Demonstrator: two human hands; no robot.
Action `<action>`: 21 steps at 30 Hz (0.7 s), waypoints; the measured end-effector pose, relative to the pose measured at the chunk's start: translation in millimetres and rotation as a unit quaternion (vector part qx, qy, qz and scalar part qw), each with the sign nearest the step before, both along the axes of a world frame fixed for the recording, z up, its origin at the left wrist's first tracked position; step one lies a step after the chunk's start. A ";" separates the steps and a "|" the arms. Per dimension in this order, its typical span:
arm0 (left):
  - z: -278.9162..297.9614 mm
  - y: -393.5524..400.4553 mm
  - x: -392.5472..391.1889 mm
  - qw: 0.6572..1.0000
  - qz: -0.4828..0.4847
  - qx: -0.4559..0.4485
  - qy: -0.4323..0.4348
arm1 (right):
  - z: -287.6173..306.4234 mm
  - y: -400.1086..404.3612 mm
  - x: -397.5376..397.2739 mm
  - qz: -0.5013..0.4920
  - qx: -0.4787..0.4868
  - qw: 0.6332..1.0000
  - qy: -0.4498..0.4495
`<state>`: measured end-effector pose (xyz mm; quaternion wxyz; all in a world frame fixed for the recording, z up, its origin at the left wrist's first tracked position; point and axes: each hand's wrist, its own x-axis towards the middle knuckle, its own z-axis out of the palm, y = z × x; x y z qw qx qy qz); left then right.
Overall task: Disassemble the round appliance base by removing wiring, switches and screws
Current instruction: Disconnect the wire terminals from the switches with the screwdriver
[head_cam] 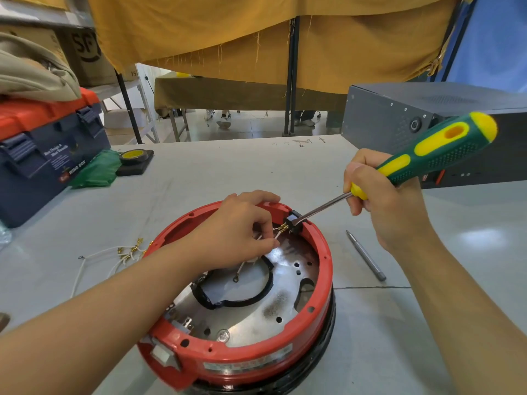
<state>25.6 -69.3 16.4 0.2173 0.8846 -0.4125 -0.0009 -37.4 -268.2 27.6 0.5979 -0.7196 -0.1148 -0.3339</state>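
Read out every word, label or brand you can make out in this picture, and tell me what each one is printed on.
"SF" on the cardboard box at the back left.
"WING BOX" on the blue toolbox; the white lines above it are too blurred to read.
The label strip on the red appliance base is too blurred to read.
The pen marks on the table are illegible.

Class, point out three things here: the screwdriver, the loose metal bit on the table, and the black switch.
screwdriver (439, 155), head view, on its handle.
loose metal bit (366, 255), head view, mid-shaft.
black switch (294, 220), head view, on its body.
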 end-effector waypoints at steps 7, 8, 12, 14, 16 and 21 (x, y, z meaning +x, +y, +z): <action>-0.7 -0.7 0.9 1.000 -0.002 0.000 -0.002 | -5.8 -6.8 6.4 -0.001 0.077 0.997 0.031; -0.9 -0.8 1.2 1.000 -0.003 0.000 -0.002 | -8.6 -5.4 7.7 0.006 0.079 0.996 0.044; -1.4 0.1 1.5 1.000 -0.005 -0.004 -0.003 | -18.4 11.8 13.2 0.040 0.035 0.995 0.087; -0.7 0.3 1.0 1.000 -0.005 -0.008 0.000 | -14.8 9.7 12.9 0.032 0.049 0.996 0.065; 0.5 0.0 0.3 1.000 -0.005 -0.008 0.004 | -12.0 0.9 11.1 0.013 0.078 0.996 0.052; 1.4 -0.1 0.1 1.000 -0.002 -0.010 0.011 | -12.4 -4.9 9.2 -0.008 0.159 0.987 0.020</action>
